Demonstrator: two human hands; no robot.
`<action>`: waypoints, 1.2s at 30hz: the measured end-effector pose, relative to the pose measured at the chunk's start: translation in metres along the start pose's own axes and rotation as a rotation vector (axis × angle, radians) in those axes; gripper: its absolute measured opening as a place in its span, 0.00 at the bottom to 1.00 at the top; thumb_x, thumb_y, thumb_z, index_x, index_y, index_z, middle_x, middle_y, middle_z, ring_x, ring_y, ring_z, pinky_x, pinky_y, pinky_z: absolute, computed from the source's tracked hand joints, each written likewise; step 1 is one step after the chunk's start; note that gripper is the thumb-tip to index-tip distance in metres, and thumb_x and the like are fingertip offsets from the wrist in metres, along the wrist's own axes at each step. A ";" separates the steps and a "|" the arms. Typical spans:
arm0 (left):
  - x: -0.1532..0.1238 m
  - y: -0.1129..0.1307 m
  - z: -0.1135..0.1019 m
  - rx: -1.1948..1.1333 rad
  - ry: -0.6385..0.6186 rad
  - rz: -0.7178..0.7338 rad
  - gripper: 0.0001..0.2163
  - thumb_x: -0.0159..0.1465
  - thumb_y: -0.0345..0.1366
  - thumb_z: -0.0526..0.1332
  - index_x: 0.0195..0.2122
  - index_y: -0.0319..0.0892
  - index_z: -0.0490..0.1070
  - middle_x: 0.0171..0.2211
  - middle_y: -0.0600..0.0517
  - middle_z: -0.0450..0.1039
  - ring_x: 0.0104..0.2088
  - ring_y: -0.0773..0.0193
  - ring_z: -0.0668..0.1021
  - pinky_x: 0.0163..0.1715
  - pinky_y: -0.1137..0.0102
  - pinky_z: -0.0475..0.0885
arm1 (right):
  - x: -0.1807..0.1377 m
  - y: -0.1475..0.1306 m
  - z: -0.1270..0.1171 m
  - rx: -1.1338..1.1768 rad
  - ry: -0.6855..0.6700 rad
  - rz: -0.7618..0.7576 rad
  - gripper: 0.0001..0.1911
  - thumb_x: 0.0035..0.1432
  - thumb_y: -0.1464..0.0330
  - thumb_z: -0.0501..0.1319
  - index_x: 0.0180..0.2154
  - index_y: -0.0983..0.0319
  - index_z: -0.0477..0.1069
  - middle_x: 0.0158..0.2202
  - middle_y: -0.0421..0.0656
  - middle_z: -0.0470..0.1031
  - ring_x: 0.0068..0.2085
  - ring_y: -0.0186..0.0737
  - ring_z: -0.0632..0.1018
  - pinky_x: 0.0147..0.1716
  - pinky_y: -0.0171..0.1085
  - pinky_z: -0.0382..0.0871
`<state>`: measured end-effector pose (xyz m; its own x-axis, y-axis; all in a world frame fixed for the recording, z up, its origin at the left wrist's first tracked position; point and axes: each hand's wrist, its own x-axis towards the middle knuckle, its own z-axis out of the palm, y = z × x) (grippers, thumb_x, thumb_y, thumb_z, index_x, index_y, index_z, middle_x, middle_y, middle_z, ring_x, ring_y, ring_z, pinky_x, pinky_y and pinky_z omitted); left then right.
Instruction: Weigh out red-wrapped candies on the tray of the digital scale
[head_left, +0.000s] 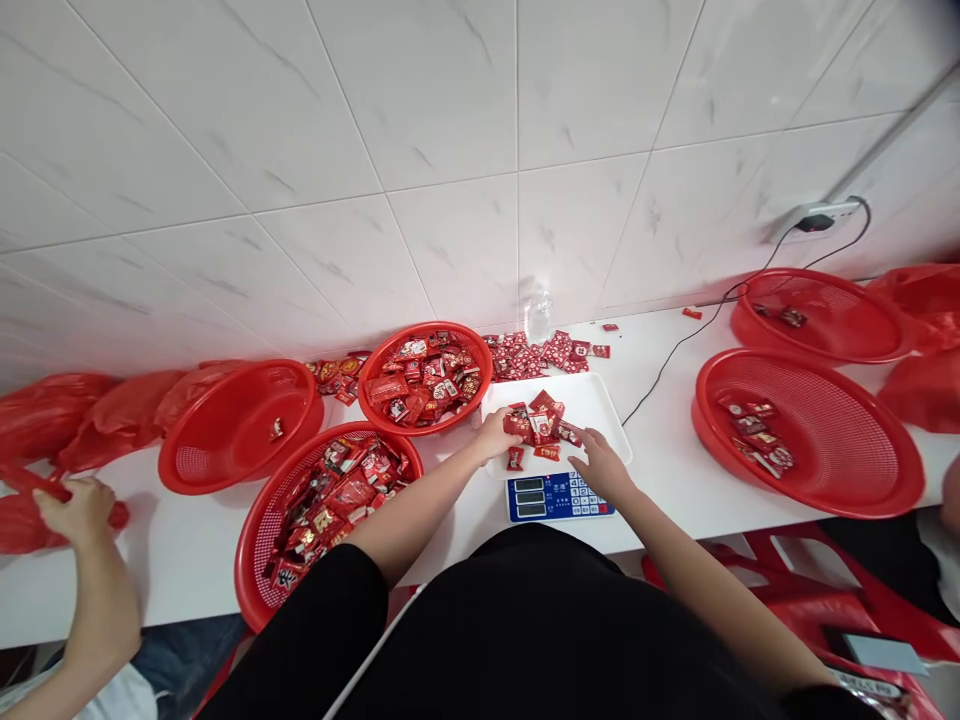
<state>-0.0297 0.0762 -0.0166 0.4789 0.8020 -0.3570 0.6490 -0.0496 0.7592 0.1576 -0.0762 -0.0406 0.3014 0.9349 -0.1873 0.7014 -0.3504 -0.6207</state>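
A white weighing scale (592,400) with a blue keypad (559,496) stands at the table's front edge, a small heap of red candy packets (541,425) on its tray. My left hand (493,436) rests at the heap's left side, fingers curled against the packets. My right hand (600,465) lies at the heap's right, fingertips touching a packet near the tray's front edge. Whether either hand actually grips a packet is hard to see.
Red baskets ring the scale: two full of packets (425,378) (322,500), a nearly bare one (238,425), two at right (810,430) (821,315). Loose packets (540,352) lie by the wall. Another person's hand (75,510) holds a red bag at left. A black cable (675,350) crosses the table.
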 end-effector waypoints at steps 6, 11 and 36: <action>-0.009 0.002 0.009 0.184 0.033 0.082 0.38 0.47 0.35 0.70 0.59 0.41 0.60 0.53 0.41 0.64 0.55 0.48 0.66 0.53 0.61 0.63 | 0.023 -0.011 -0.001 -0.149 0.003 -0.020 0.26 0.60 0.64 0.53 0.60 0.56 0.55 0.59 0.48 0.62 0.58 0.52 0.65 0.47 0.46 0.66; -0.018 -0.009 0.013 0.328 -0.016 0.096 0.50 0.42 0.39 0.73 0.65 0.50 0.48 0.60 0.43 0.51 0.57 0.46 0.64 0.53 0.60 0.62 | 0.032 -0.011 0.001 -0.194 -0.023 0.064 0.28 0.57 0.67 0.54 0.60 0.59 0.55 0.54 0.49 0.67 0.55 0.49 0.66 0.46 0.42 0.64; -0.101 -0.021 0.022 -0.518 -0.163 -0.112 0.13 0.58 0.44 0.62 0.39 0.40 0.70 0.30 0.51 0.71 0.27 0.68 0.74 0.29 0.71 0.72 | -0.059 0.009 -0.001 0.839 -0.071 0.276 0.18 0.49 0.60 0.62 0.41 0.60 0.65 0.32 0.41 0.74 0.32 0.39 0.77 0.31 0.40 0.73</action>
<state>-0.0788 -0.0171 -0.0082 0.5355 0.6813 -0.4992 0.3454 0.3627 0.8655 0.1472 -0.1348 -0.0342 0.3294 0.8341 -0.4426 -0.1037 -0.4339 -0.8950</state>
